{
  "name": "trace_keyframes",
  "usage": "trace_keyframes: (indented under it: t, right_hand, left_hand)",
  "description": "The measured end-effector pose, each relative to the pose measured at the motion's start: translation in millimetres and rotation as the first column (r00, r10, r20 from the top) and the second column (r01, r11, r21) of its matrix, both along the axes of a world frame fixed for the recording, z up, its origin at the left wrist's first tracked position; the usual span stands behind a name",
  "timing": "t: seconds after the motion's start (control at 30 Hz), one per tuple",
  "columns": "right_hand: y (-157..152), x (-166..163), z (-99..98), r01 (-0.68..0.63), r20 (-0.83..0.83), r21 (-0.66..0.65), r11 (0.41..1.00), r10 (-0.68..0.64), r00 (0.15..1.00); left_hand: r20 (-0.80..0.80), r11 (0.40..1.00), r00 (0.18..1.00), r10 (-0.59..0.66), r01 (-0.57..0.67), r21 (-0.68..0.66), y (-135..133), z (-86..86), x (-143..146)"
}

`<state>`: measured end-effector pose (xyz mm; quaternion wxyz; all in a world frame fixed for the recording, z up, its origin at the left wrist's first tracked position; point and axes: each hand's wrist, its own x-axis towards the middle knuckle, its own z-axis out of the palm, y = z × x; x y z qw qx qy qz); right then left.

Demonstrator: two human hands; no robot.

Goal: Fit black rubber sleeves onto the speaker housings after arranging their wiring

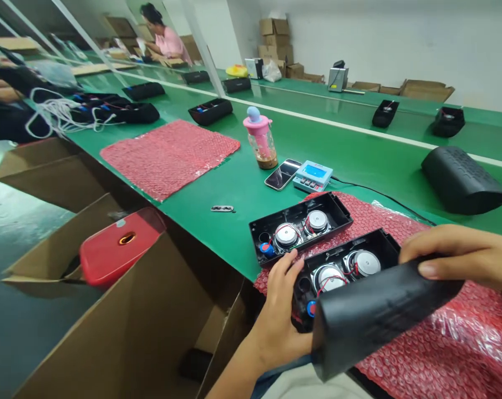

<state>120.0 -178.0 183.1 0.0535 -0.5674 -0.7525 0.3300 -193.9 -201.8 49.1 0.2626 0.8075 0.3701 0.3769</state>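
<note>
My right hand (462,255) grips the right end of a black speaker shell (379,310), tilted in front of me at the near edge. My left hand (275,316) is wrapped around the left end of an open speaker housing (346,250); its thumb passes partly behind the shell. Two silver speaker drivers, red wires and a blue round part show inside that housing, and the shell covers its near side. Just beyond lies a second open speaker housing (300,228) with two similar drivers. Both housings rest on red bubble wrap (462,338).
A blue tester (313,176) with a cable, a phone (283,174) and a pink-lidded bottle (261,138) stand beyond the housings. Another black shell (465,180) is at right. Cardboard boxes (130,327) and a red container (121,244) sit below the left bench edge. Other people work farther off.
</note>
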Motion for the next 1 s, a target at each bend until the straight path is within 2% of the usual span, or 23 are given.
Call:
trace_keyframes:
  t: [0.03, 0.07, 0.1, 0.17, 0.23, 0.33, 0.43, 0.5, 0.67, 0.77, 0.87, 1.0]
  right_hand:
    - [14, -16, 0.1, -0.082, -0.014, -0.102, 0.991, 0.081, 0.997]
    - [28, -28, -0.5, -0.160, -0.033, -0.117, 0.980, 0.157, 0.987]
    - [41, -37, -1.9, -0.228, -0.031, -0.119, 0.966, 0.226, 0.974]
    - [60, -44, -7.3, -0.310, 0.017, -0.028, 0.950, 0.310, 0.950]
    - [66, -41, -15.1, -0.360, 0.075, 0.036, 0.932, 0.357, 0.931]
    - [51, -34, -29.2, -0.455, 0.165, 0.080, 0.887, 0.438, 0.883]
    - [27, -38, -42.5, -0.500, 0.323, 0.233, 0.834, 0.418, 0.849]
    - [18, -46, -47.3, -0.503, 0.368, 0.284, 0.816, 0.392, 0.843]
    - [21, -62, -41.6, -0.528, 0.359, 0.287, 0.799, 0.421, 0.833]
    - [24, -65, -38.0, -0.551, 0.370, 0.322, 0.770, 0.434, 0.822]
    - [25, -67, -40.4, -0.579, 0.408, 0.343, 0.740, 0.438, 0.801]
    - [22, -67, -46.0, -0.585, 0.430, 0.322, 0.744, 0.435, 0.791]
  left_hand:
    - [0.064, 1.000, 0.998, 0.019, -0.018, -0.022, -2, -6.7, 0]
    - [0.120, 0.998, 0.992, 0.027, -0.020, -0.061, -4, -13.0, 0]
    - [0.167, 0.994, 0.986, 0.027, -0.009, -0.110, -5, -18.6, 0]
    - [0.232, 0.980, 0.973, 0.019, 0.028, -0.198, -6, -27.5, -1]
    - [0.267, 0.972, 0.963, 0.027, 0.037, -0.231, -6, -33.7, 0]
    - [0.320, 0.972, 0.947, 0.041, 0.037, -0.234, -6, -40.5, 3]
    - [0.381, 0.977, 0.923, 0.050, 0.034, -0.212, -5, -47.5, 8]
    - [0.399, 0.976, 0.915, 0.067, 0.022, -0.215, -5, -52.1, 10]
    - [0.421, 0.971, 0.900, 0.111, -0.008, -0.240, -6, -59.5, 11]
    - [0.405, 0.973, 0.905, 0.127, -0.035, -0.228, -6, -61.3, 12]
    - [0.392, 0.975, 0.911, 0.130, -0.047, -0.216, -6, -62.1, 12]
    - [0.384, 0.974, 0.914, 0.129, -0.045, -0.222, -6, -60.6, 12]
